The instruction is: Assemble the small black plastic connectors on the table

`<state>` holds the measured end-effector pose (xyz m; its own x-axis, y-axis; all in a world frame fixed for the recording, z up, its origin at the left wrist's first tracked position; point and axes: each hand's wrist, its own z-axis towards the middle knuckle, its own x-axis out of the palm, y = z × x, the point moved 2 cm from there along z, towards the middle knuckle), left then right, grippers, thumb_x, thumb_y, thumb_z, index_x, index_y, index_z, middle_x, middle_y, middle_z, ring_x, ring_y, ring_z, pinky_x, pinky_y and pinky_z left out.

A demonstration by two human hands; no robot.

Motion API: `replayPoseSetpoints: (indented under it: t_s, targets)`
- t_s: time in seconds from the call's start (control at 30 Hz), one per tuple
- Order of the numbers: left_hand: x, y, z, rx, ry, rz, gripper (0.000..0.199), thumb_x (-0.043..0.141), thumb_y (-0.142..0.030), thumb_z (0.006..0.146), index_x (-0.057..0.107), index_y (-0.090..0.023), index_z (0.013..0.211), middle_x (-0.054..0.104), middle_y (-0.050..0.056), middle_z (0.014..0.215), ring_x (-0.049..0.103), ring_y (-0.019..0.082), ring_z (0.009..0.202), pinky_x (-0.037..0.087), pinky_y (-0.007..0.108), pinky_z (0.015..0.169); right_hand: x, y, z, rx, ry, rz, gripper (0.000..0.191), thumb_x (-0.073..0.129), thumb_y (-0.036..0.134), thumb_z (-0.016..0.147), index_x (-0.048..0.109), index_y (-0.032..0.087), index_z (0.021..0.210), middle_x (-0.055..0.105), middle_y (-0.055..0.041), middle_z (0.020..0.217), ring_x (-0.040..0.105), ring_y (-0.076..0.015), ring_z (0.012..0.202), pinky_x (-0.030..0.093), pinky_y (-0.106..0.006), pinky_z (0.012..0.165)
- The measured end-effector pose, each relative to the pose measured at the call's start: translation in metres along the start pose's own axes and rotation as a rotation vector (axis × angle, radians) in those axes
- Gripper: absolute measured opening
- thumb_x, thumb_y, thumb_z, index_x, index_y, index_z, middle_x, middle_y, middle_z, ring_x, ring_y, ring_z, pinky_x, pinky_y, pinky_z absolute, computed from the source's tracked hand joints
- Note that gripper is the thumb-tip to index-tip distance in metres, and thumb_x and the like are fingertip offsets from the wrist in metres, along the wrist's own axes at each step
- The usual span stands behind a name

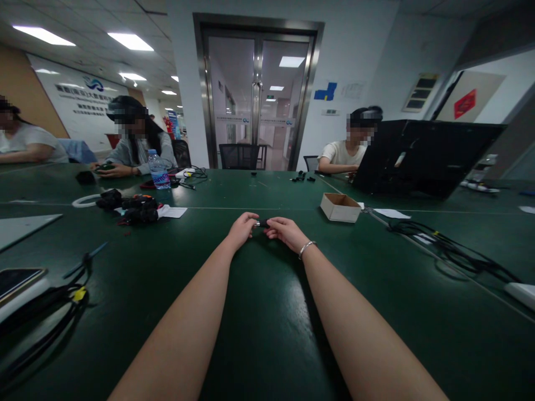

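Observation:
My left hand [242, 231] and my right hand [287, 233] meet over the green table [259, 312], at about the middle of the view. Between them is a small dark piece [263, 224] with a silvery end. The fingers of my left hand pinch the silvery end, while my right hand grips the dark end. A silver bracelet is round my right wrist. To the right of my hands stands a small open cardboard box [339, 211].
A bottle [159, 171], black gear [140, 210] and papers lie at left. Cables are at near left [45, 323] and right [455, 248]. A large black monitor [422, 159] stands at back right. Several small black pieces lie at the far side. People sit across the table.

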<state>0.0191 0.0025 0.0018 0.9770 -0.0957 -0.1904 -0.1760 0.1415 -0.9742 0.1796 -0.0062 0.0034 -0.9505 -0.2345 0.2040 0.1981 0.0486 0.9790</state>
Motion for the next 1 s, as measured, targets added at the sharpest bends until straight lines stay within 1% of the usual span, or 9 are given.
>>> replayPoseSetpoints:
  t_s: [0.1,0.23,0.3,0.37,0.47,0.6,0.73,0.87,1.0]
  targets:
    - [0.0009,0.0007,0.0006,0.013,0.031,0.009,0.026,0.044,-0.029,0.085,0.058,-0.015,0.102,0.049,0.000,0.063,0.045,0.009,0.052,0.035,0.018,0.044,0.0002,-0.0002,-0.0003,-0.003,-0.004,-0.006,0.001,0.059,0.007,0.087,0.059,0.007,0.086,0.065,-0.0089,0.067,0.060,-0.0096,0.053,0.052,-0.013,0.051]
    - [0.0009,0.0028,0.0017,0.037,0.006,0.019,0.028,0.054,-0.026,0.079,0.056,-0.016,0.105,0.053,0.000,0.070,0.048,0.009,0.057,0.037,0.018,0.047,0.0006,0.0004,-0.0012,-0.009,-0.005,-0.006,0.003,0.056,0.006,0.088,0.058,0.008,0.087,0.065,-0.0088,0.068,0.061,-0.0094,0.054,0.052,-0.013,0.052]
    - [0.0016,0.0038,0.0022,0.036,0.038,0.006,0.028,0.048,-0.033,0.083,0.057,-0.016,0.103,0.052,0.000,0.066,0.045,0.009,0.051,0.036,0.019,0.046,0.0008,0.0006,-0.0014,0.000,-0.008,-0.017,0.003,0.055,0.006,0.089,0.058,0.007,0.088,0.065,-0.0088,0.068,0.061,-0.0096,0.055,0.053,-0.014,0.052]
    - [0.0018,0.0036,0.0021,0.042,0.056,0.019,0.028,0.044,-0.033,0.086,0.057,-0.016,0.104,0.052,0.000,0.064,0.044,0.009,0.050,0.035,0.019,0.046,0.0007,0.0007,-0.0012,0.002,-0.013,-0.023,0.003,0.056,0.005,0.088,0.058,0.008,0.088,0.065,-0.0084,0.068,0.061,-0.0096,0.054,0.053,-0.014,0.052]
    - [0.0012,0.0020,0.0009,0.030,0.032,0.035,0.027,0.047,-0.027,0.083,0.056,-0.017,0.106,0.054,0.001,0.070,0.047,0.009,0.055,0.036,0.018,0.048,0.0005,0.0008,-0.0008,-0.011,-0.012,-0.008,0.004,0.060,0.007,0.086,0.057,0.008,0.088,0.065,-0.0075,0.069,0.061,-0.0097,0.055,0.053,-0.014,0.051]
    - [0.0012,0.0020,0.0005,0.027,0.037,0.017,0.031,0.037,-0.034,0.088,0.057,-0.015,0.102,0.050,0.000,0.063,0.043,0.009,0.050,0.033,0.018,0.046,0.0003,0.0005,-0.0009,-0.005,0.001,-0.008,0.006,0.062,0.009,0.085,0.058,0.008,0.089,0.064,-0.0071,0.069,0.062,-0.0098,0.055,0.053,-0.014,0.052]
    - [0.0007,0.0041,0.0016,0.042,-0.003,0.044,0.026,0.049,-0.029,0.082,0.057,-0.018,0.104,0.054,0.000,0.071,0.047,0.009,0.056,0.034,0.017,0.048,-0.0005,-0.0004,-0.0004,-0.014,-0.004,-0.005,0.008,0.063,0.008,0.084,0.057,0.009,0.089,0.064,-0.0066,0.069,0.061,-0.0096,0.055,0.054,-0.014,0.052]
    - [0.0015,0.0033,0.0005,0.032,0.034,0.023,0.030,0.043,-0.034,0.086,0.057,-0.016,0.105,0.052,0.000,0.066,0.044,0.009,0.051,0.034,0.018,0.046,-0.0009,-0.0016,0.0001,-0.015,-0.001,-0.002,0.007,0.063,0.008,0.084,0.058,0.009,0.089,0.064,-0.0056,0.069,0.062,-0.0095,0.055,0.054,-0.014,0.052]
    - [0.0014,-0.0005,-0.0014,0.063,0.014,0.070,0.028,0.053,-0.023,0.080,0.057,-0.016,0.107,0.054,0.001,0.073,0.049,0.010,0.061,0.036,0.018,0.051,-0.0010,-0.0020,0.0006,-0.019,-0.010,0.013,0.010,0.064,0.006,0.083,0.057,0.010,0.089,0.064,-0.0053,0.068,0.062,-0.0095,0.055,0.053,-0.014,0.051]
